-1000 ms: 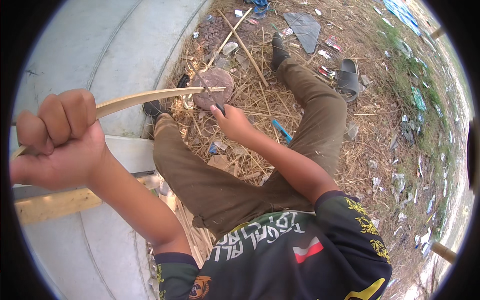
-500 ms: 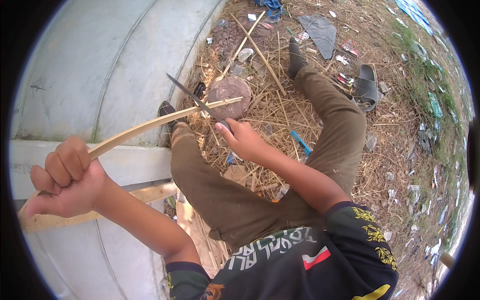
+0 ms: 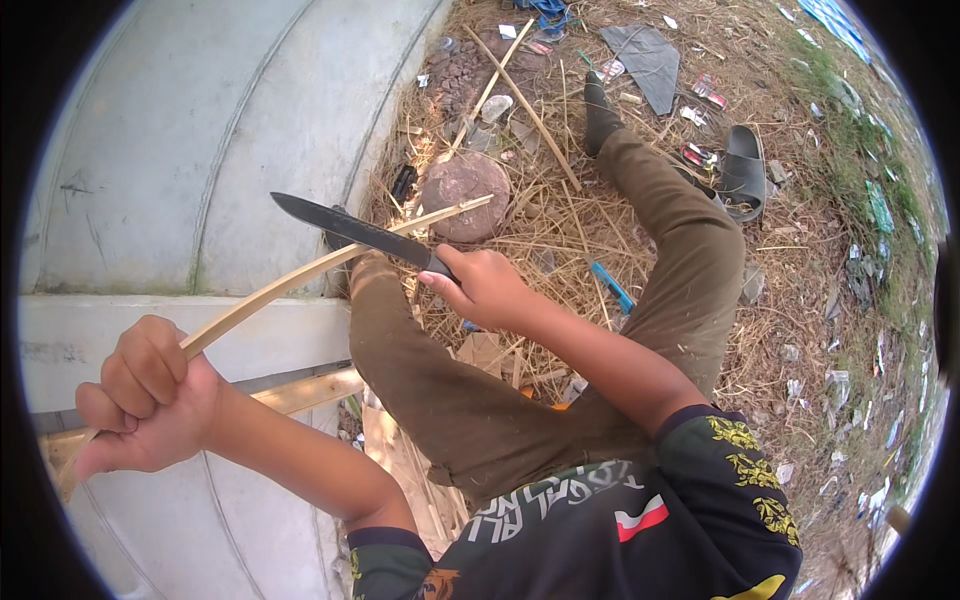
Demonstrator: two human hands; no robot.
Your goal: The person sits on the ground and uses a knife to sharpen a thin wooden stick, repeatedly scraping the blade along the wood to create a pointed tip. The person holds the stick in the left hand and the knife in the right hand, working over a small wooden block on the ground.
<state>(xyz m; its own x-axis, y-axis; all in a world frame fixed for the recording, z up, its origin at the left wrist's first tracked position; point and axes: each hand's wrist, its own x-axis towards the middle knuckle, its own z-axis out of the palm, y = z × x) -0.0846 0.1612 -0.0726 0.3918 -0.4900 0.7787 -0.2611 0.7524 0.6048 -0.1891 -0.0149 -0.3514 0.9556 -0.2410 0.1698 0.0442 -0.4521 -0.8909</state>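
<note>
My left hand (image 3: 150,395) is closed round a long pale strip of split bamboo or wood (image 3: 275,290). From that fist the strip slants up and to the right, and its far end overlaps a round reddish stone or block (image 3: 465,197) on the ground. A knife (image 3: 345,228) with a long dark blade crosses the strip short of that end. The blade points left, its broad side showing. My right hand (image 3: 488,287) grips the dark handle, the thumb lying along it.
Straw and shavings cover the ground between my legs. Two crossed pale sticks (image 3: 515,90) lie beyond the round block, and a bright blue tool or handle (image 3: 613,287) lies by my right leg. A dark slide sandal (image 3: 742,172) is at right; a pale wall (image 3: 200,130) stands left.
The knife has swung so its blade points more to the left and shows its broad side. My left hand has shifted slightly down and right with the strip.
</note>
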